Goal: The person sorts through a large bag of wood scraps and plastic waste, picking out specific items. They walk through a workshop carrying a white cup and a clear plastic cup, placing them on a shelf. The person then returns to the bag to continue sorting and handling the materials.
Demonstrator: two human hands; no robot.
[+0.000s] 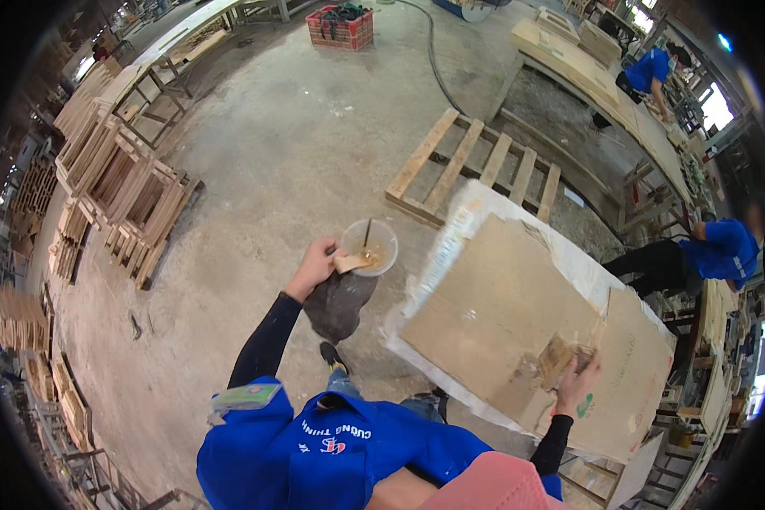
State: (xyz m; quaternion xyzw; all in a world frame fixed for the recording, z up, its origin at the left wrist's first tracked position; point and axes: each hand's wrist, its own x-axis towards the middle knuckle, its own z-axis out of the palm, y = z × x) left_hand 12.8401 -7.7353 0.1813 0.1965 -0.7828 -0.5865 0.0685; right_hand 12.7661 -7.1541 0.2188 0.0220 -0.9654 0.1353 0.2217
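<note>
My left hand (318,265) is closed at the near left rim of a clear plastic tub (388,252). A small pale flat piece (349,263), perhaps wood, juts from its fingers over the rim. Inside the tub are some yellowish liquid and a thin dark stick (367,231). On the right, my right hand (579,389) is closed around the edge of a brown block (558,359), which looks like wood. The block rests on a cardboard sheet (493,293) with a dark stained patch beside it. Its underside and my right fingertips are partly hidden.
The cardboard covers a white-wrapped stack (438,268). Beyond it lies a wooden pallet (459,161). Stacked wooden frames (132,191) stand at left, a red crate (340,30) at the back. Two co-workers in blue are near a long workbench (603,93) at right; a hose (433,59) crosses the floor.
</note>
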